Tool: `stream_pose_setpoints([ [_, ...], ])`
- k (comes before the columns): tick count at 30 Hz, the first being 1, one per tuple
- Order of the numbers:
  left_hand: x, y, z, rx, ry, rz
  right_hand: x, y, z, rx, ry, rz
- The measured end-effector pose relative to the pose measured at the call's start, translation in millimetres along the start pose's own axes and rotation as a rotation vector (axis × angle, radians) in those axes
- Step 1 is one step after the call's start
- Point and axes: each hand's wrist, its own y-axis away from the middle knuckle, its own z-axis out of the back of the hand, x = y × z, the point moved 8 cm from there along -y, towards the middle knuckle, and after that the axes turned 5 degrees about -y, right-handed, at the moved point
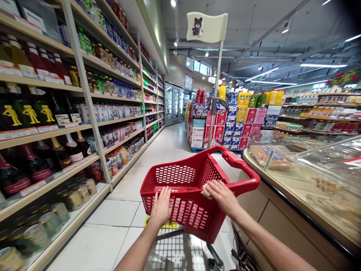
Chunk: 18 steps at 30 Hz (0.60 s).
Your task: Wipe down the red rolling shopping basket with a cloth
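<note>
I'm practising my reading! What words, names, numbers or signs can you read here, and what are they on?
None reads clearly enough to quote.
White-labelled dark bottles: letters, too blurred to be sure.
Shelf price tags: too small and blurred.
Stacked boxes: printing, too small.
Flag: a bear picture, no words visible.
Red shopping cart: no words visible.

On my feed, the right hand (224,195) at 5 o'clock conceals most of the white wad (207,191); I cannot determine its extent. The bottom edge truncates both forearms (138,246). At 8 o'clock, the corner cuts off one blurred can (11,259). At 4 o'clock, counter goods (327,186) are indistinct. At 9 o'clock, the price strip (53,128) is illegible.
</note>
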Motion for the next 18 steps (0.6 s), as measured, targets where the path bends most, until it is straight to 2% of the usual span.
stream_pose_setpoints([
  [2,0,2,-1,-0.003,0.021,0.02,-39,21,20,-0.027,0.06,-0.07],
  [4,-3,3,-2,0.008,0.05,0.049,-63,35,36,-0.101,0.123,-0.163],
  [6,-10,4,-1,0.019,0.07,0.062,-59,37,37,-0.126,0.139,-0.185],
  [9,-18,5,2,0.028,0.087,0.057,-29,20,17,-0.044,0.09,-0.137],
  [11,-19,4,4,0.038,0.095,0.061,-22,7,6,0.017,0.056,-0.128],
  [13,-18,4,6,0.04,0.099,0.066,-33,4,5,0.06,0.027,-0.101],
  [15,-16,4,6,0.035,0.102,0.069,-56,11,11,0.092,-0.001,-0.047],
  [18,-17,6,3,0.036,0.107,0.071,-98,30,29,0.038,-0.02,-0.085],
])
